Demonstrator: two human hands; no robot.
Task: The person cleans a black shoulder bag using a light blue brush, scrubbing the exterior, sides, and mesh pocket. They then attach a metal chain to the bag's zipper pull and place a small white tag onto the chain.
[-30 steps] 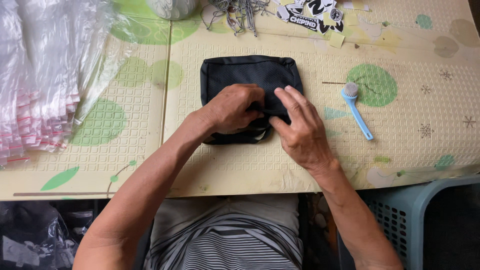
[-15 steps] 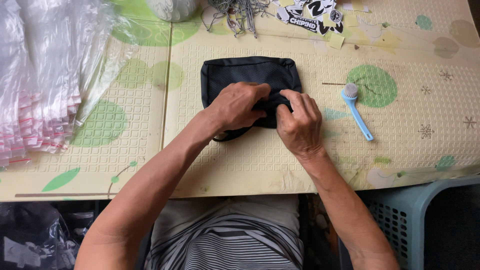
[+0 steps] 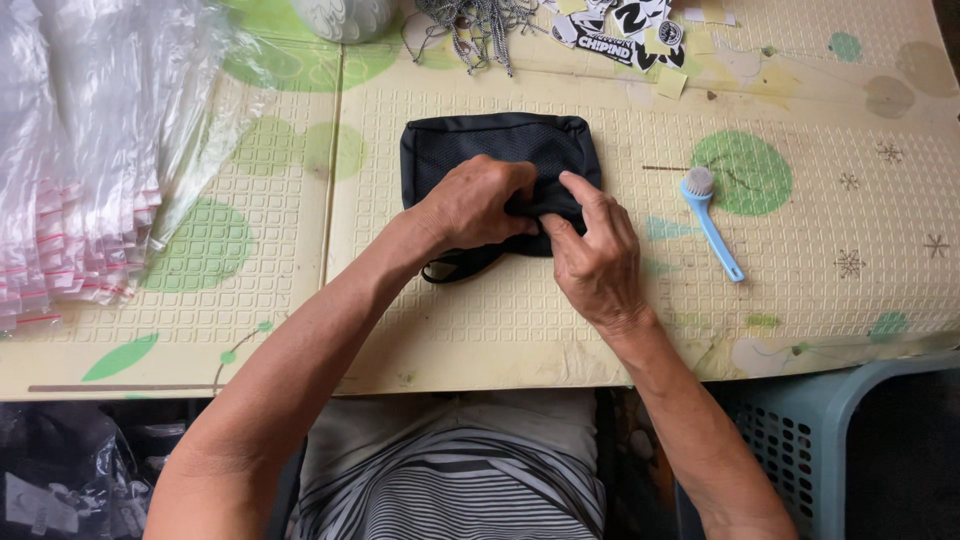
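right hand [image 3: 598, 258] slid inward, both hands pinching black pouch [image 3: 500, 150] — left hand [image 3: 475, 203] alongside, blue brush [image 3: 712, 222] near

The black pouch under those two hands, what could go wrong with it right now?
Maybe three small things. Both hands, left and right, pinch the near edge of the black pouch, so a finger might get nipped or the fabric could bunch. Its loose strap trails toward the table edge and may snag a wrist. The blue brush lies close to the right hand, so an elbow swing could knock it away.
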